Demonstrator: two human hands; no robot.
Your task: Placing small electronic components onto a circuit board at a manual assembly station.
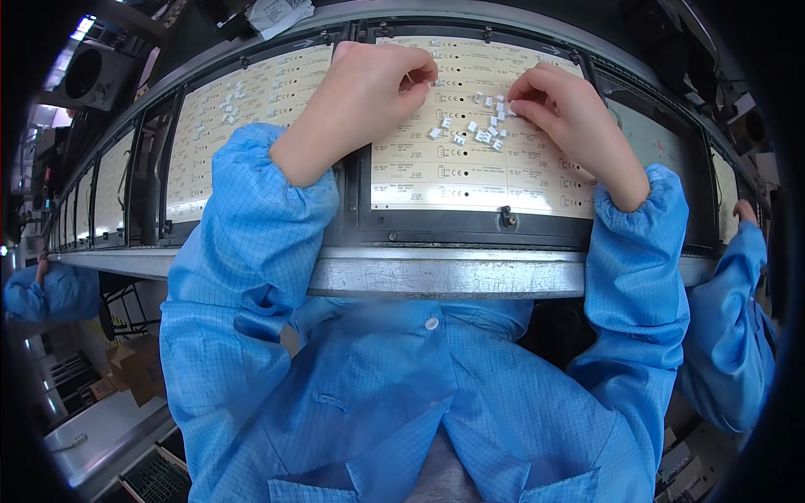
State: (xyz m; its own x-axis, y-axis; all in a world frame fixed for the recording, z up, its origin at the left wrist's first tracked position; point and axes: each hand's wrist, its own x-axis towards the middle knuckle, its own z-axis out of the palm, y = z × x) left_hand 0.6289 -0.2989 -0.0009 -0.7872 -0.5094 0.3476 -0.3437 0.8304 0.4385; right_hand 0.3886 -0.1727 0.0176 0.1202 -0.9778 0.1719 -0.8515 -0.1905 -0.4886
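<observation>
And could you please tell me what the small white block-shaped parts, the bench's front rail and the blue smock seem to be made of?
White parts: probably hard plastic, looking opaque and crisp-edged.
Front rail: seemingly bare metal, with a grey sheen and scuffs.
Blue smock: woven, perhaps synthetic fabric, slightly shiny, with a fine grid and soft folds.

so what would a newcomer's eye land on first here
Probably the scatter of small white pieces in the middle of the pale printed panel, with the left hand and right hand over it on either side. Next would come the person's bright blue coat, filling the lower centre, and another person's blue sleeve at the right edge.
</observation>
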